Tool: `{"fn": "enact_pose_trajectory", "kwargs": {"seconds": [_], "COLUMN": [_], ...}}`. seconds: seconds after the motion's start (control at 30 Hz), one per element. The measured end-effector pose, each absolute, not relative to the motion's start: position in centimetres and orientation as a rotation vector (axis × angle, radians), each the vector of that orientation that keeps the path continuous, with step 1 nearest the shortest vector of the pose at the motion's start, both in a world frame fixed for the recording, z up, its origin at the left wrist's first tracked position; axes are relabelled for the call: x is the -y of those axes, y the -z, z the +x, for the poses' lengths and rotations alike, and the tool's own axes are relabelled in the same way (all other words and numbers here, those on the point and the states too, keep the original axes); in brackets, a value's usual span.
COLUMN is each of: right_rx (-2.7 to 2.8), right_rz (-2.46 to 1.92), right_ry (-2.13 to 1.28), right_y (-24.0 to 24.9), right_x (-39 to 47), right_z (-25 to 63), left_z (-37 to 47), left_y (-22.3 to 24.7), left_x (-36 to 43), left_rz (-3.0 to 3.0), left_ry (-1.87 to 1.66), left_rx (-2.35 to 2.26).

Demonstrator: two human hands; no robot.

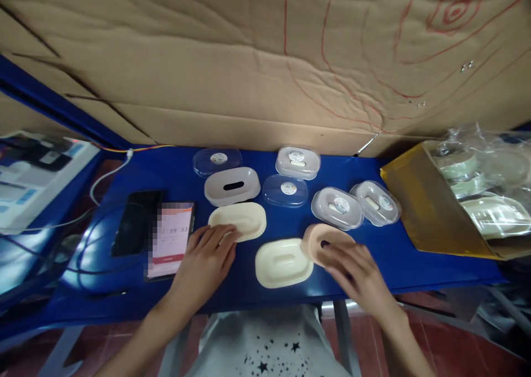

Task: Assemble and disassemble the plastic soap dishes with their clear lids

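Observation:
My left hand rests its fingers on the near-left edge of a cream oval tray. My right hand has its fingers around a peach oval piece with a dark slot; its thumb is partly hidden. Just left of that piece, touching or nearly touching it, lies a second cream tray. Behind the first tray is a whitish slotted piece. Two clear lids with round stickers lie loose: one at the back, one in the middle.
Several lidded oval boxes sit at the back and right of the blue table. A cardboard box of bagged pieces stands far right. Left are a lit tablet or phone, a dark phone and cables. Cardboard walls the back.

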State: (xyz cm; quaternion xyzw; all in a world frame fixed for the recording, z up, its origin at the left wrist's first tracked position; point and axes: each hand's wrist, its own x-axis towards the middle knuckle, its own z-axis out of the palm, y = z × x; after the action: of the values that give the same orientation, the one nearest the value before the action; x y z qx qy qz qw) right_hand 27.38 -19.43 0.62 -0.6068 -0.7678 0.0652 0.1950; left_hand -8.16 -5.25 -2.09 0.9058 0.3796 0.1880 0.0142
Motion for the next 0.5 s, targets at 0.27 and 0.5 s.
{"fn": "enact_pose_trajectory", "kwargs": {"seconds": [0.27, 0.5], "right_rx": [2.254, 2.225], "right_rz": [-1.899, -1.849], "right_ry": [-0.146, -0.109], "right_y": [-0.6, -2.1], "right_x": [11.1, 6.4], "right_z": [34.8, 36.6], "left_z": [-1.0, 1.6], "left_y": [1.8, 4.5], "left_x": [11.6, 12.7], "left_rz": [2.756, 2.802], "left_ry": [-0.583, -0.585], "left_rx": [-0.724, -0.624]}}
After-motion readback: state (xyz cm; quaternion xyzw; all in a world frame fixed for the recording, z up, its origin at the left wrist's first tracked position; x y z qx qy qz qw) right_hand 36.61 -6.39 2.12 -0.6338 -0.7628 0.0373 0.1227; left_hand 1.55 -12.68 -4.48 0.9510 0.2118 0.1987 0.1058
